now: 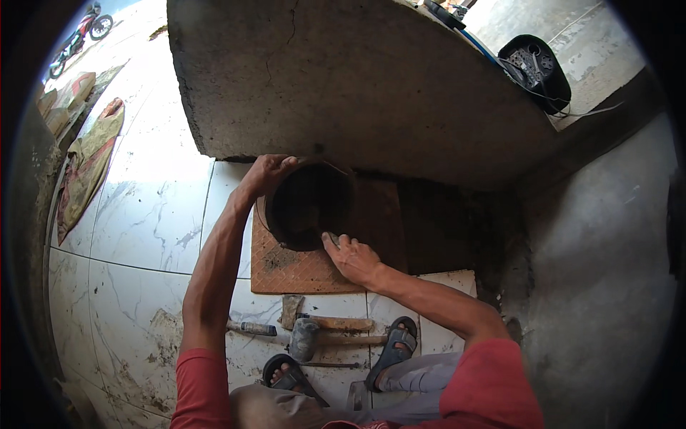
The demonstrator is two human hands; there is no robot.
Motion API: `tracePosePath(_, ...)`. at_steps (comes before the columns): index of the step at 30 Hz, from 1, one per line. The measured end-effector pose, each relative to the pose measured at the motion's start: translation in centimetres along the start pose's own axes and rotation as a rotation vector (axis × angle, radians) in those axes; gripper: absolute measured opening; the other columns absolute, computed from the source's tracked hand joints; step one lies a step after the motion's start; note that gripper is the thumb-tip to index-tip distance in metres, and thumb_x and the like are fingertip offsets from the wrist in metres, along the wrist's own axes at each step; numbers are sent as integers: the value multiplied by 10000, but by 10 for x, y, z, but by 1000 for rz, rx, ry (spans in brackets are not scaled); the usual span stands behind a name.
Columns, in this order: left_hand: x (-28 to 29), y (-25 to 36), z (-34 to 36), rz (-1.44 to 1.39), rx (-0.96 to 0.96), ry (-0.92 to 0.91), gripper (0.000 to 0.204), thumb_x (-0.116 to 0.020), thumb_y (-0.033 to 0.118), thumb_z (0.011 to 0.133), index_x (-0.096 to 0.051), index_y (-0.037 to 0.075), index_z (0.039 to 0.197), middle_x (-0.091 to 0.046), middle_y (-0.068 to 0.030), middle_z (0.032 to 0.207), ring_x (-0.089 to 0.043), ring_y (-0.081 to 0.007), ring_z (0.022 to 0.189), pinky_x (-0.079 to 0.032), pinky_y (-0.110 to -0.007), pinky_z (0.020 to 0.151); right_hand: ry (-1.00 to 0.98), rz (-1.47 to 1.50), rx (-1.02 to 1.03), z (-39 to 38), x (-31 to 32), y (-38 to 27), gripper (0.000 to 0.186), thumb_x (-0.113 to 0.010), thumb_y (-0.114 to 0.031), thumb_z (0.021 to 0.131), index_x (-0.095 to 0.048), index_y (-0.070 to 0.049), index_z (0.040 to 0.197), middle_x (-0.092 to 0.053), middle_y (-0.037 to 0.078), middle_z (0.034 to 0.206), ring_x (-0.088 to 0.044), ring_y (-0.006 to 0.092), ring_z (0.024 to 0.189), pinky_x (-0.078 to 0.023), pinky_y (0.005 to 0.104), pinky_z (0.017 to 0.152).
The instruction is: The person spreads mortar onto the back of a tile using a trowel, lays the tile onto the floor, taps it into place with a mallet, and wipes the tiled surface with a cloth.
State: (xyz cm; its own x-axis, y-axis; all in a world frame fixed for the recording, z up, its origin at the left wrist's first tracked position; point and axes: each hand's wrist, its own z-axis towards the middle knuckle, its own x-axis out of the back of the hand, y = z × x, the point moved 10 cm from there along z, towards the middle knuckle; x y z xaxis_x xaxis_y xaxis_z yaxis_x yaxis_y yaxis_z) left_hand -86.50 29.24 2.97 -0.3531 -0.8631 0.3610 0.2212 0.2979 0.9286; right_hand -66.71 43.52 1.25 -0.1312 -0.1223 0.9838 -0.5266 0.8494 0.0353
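Black bucket (312,204) tilted on a brown tile (286,268), left hand (266,174) gripping its far rim, right hand (351,256) clasping its near rim, concrete slab (357,86) close above, open marble floor (143,214) leftward.

White marbled floor tiles (143,222) carry a brown textured tile (300,275), a hammer (307,336) and a trowel (286,314)

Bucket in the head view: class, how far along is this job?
Done: white marble-look tiles cover the floor. In hand: both hands, left and right, grip the dark bucket over a brown patterned tile. Left: bare dark ground by the wall; mallet lies unused.
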Motion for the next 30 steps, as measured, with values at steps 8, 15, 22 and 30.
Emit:
tracePosePath(8,-7,18,6,150,-75,6,531,-527,482,949,-657,-26,1031,-662,-197,782,-635,-217,744,-499,-393,704,63,230,-207,-12,28,84,534,-527,-147,865,-413,-57,1379,-585,273,1004,-637,458,799,-543,513,731)
tracePosePath(15,-15,20,16,158,-78,-15,551,-520,497,947,-653,-37,968,-616,-218,729,-581,-235,664,-475,-416,660,197,383,-260,13,4,95,539,-519,-170,857,-422,-85,1380,-597,324,1005,-621,507,841,-527,546,769)
tracePosePath(22,-12,28,11,222,-56,-8,497,-539,458,944,-660,-15,1034,-650,-209,773,-641,-243,740,-493,-399,699,11,374,-317,-10,-19,81,588,-535,-162,841,-390,-101,1407,-604,312,987,-614,496,875,-517,534,794)
tracePosePath(30,-7,19,6,113,7,30,474,-540,434,949,-662,-2,1091,-686,-199,849,-663,-244,795,-504,-393,737,90,395,-320,-3,24,83,561,-499,-190,868,-389,-128,1414,-601,323,1010,-618,499,865,-515,546,810)
